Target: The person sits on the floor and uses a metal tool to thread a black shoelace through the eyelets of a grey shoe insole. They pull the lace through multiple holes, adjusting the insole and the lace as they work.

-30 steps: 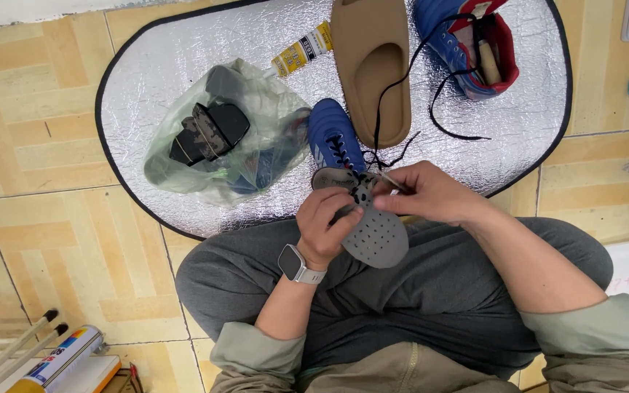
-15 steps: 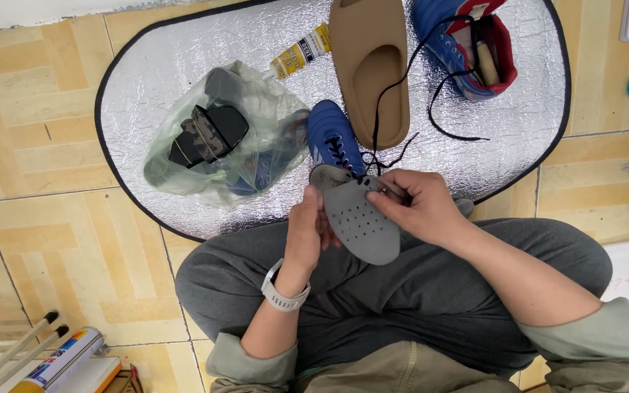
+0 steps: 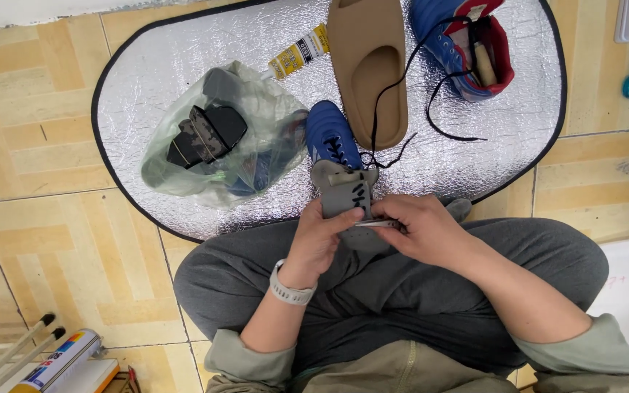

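Insole: grey insole (image 3: 345, 191), held over the lap, above the blue shoe (image 3: 333, 137).
Handling: judged light, thin, flexible; grip by edges.
Left hand (image 3: 319, 236): fingers closed on insole's left edge.
Right hand (image 3: 422, 229): pinching its lower edge.
Surroundings: silver mat (image 3: 183, 69), tan slipper (image 3: 368, 62).

I hold a grey insole (image 3: 343, 195) upright over my lap, its rounded end pointing away from me toward the silver mat. Its surface is flat and grey, with a few short dark marks near the right edge. My left hand (image 3: 319, 240) grips its lower left side, thumb across the front. My right hand (image 3: 420, 229) pinches the lower right edge, covering the bottom part of it.
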